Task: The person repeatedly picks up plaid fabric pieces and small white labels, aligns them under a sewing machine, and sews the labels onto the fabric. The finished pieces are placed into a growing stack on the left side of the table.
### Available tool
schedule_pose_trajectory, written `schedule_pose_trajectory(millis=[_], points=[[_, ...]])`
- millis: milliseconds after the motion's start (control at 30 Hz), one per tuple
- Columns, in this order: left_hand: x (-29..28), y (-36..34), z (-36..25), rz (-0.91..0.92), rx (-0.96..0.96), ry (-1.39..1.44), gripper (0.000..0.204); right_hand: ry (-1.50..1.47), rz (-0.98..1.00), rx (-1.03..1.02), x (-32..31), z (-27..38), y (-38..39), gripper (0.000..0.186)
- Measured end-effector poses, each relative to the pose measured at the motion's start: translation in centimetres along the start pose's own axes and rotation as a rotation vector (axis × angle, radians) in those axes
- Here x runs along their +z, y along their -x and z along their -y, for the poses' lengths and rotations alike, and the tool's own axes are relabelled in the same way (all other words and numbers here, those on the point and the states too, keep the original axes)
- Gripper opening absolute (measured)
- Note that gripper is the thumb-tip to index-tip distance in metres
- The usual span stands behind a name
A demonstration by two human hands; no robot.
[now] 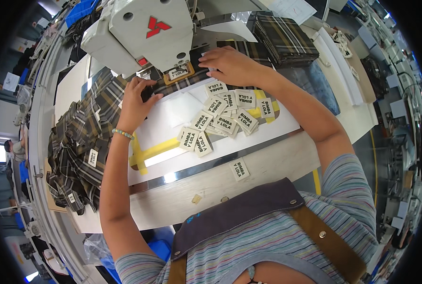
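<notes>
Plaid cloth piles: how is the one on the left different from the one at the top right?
The left plaid pile is loose and crumpled, spilling over the table edge; the top-right plaid stack is neatly folded and flat. The left pile shows small pale labels sewn on; the stack shows none. The left pile lies beside the left hand; the stack sits past the right hand. Both are dark brown plaid.

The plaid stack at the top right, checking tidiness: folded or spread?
Folded: the plaid stack shows layered edges in a neat squared pile, beyond the right hand.
</notes>
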State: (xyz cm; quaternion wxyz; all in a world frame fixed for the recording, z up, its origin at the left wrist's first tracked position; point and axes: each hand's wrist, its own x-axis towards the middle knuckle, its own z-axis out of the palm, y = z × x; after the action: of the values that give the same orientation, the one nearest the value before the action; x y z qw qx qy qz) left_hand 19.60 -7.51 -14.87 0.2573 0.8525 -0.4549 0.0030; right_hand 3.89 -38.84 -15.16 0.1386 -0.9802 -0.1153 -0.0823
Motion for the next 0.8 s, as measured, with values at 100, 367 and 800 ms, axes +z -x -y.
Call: schedule_pose_trajectory(millis=[100,367,800], points=[[0.3,-0.4,0.4,-0.003,-0.014,0.008,0.044,-0.036,-0.036,0.000,0.3,-0.1,0.6,0.040],[2.7,-1.3,-1.4,-0.078,0.053,0.096,0.038,0.122,0.057,-0.013,-3.8,0.9,1.3,0.041],[2.8,-0.7,-2.6,-0.151,0.146,0.208,0.015,0.265,-0.179,-0.286,-1.4,2.0,2.3,0.011]])
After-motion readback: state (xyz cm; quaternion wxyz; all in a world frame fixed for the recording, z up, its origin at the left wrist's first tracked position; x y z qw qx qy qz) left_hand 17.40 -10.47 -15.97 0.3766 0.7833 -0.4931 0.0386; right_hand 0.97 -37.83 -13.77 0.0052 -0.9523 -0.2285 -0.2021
